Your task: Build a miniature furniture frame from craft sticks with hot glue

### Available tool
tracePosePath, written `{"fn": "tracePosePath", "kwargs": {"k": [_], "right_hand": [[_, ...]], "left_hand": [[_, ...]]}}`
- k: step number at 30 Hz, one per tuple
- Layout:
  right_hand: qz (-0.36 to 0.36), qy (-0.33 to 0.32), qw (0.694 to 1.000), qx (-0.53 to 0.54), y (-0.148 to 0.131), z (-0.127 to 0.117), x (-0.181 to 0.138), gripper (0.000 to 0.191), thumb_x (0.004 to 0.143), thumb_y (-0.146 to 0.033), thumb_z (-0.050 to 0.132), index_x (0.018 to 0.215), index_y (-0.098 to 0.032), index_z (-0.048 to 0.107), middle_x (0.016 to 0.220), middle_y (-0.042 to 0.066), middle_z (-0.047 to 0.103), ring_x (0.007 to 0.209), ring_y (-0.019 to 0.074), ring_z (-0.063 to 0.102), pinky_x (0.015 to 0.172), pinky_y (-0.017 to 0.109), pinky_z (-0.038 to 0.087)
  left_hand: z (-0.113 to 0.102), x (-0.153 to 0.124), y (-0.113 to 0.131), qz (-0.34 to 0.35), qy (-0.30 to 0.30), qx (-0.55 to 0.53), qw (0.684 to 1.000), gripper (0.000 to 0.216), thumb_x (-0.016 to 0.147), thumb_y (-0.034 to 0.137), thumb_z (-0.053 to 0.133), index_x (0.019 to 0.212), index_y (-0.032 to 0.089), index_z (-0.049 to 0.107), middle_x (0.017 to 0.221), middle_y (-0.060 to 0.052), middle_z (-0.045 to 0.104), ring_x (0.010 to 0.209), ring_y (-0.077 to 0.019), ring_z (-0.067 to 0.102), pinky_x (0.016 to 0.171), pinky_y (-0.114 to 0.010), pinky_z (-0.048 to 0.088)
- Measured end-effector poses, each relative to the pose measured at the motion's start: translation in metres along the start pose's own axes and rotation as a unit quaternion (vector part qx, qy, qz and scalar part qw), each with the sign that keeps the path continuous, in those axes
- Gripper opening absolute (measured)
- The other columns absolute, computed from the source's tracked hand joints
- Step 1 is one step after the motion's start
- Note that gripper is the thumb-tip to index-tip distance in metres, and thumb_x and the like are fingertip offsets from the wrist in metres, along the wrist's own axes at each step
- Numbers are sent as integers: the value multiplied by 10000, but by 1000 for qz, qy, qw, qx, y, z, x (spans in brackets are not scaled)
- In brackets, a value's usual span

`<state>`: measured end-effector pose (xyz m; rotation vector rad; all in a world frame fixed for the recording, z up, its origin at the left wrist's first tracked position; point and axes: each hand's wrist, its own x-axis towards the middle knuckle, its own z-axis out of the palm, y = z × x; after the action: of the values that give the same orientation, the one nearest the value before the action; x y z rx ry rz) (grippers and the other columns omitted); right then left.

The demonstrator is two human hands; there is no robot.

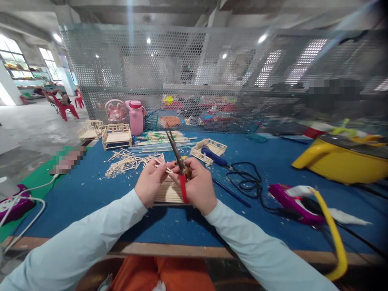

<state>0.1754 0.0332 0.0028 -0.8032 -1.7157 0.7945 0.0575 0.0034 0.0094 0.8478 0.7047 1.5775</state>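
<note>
My left hand (pixel 150 182) pinches short thin wooden sticks (pixel 163 165) in front of me. Close beside it, my right hand (pixel 198 184) grips a pair of scissors (pixel 175 147) with a red handle, the dark blades pointing up and away. Its fingertips are near the sticks; whether they touch them is hard to tell. Beneath both hands lies a panel of wooden sticks set side by side (pixel 169 192), partly covered by the hands. Just beyond the right hand, a blue glue gun (pixel 216 157) rests against a small wooden frame (pixel 220 146).
Loose sticks and cut bits (pixel 121 165) lie behind my left hand, with stick bundles (pixel 169 137) farther back. Small stick-built furniture (pixel 117 136) and a pink bottle (pixel 136 119) stand at back left. A black cord (pixel 247 182), purple power strip (pixel 291 206) and yellow pot (pixel 342 159) occupy the right.
</note>
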Motion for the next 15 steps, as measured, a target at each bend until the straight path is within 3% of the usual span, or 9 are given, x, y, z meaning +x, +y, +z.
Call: {"fn": "tracePosePath", "kwargs": {"k": [10,15], "right_hand": [[45,-19,999,25,-15,-2,2,271,584,-312,712,702,-185,504,660,13,627,573,139,575,575,260,474],[46,-16,998,24,-15,-2,1,260,586,-292,706,710,-184,505,604,-13,583,534,122,545,534,239,455]], "left_hand": [[-2,1,-2,46,-33,47,997,260,753,348,616,745,184,415,772,-20,678,809,-157,641,777,-284,439],[0,1,-2,53,-29,68,996,319,700,390,660,751,184,422,745,-14,679,736,-138,636,730,-259,440]]}}
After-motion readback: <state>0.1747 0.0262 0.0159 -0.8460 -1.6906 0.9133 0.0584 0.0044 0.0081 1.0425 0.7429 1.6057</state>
